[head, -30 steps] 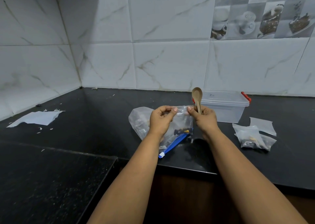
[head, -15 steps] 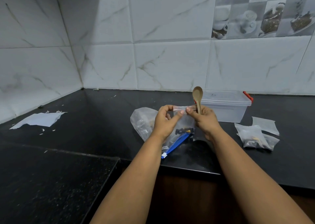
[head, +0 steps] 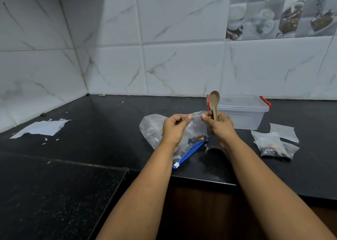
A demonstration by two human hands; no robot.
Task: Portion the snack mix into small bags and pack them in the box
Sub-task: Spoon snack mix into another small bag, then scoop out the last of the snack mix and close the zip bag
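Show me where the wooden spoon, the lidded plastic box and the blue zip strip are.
wooden spoon [head: 214,99]: head view, on its bowl.
plastic box [head: 244,118]: head view, on its front wall.
blue zip strip [head: 190,152]: head view, mid-strip.

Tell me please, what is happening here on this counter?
A person is portioning snack mix. The left hand and right hand pinch the top edge of a small clear bag holding a little mix; the right hand also holds a wooden spoon. The big zip bag lies behind it. Filled small bags wait beside the lidded box.
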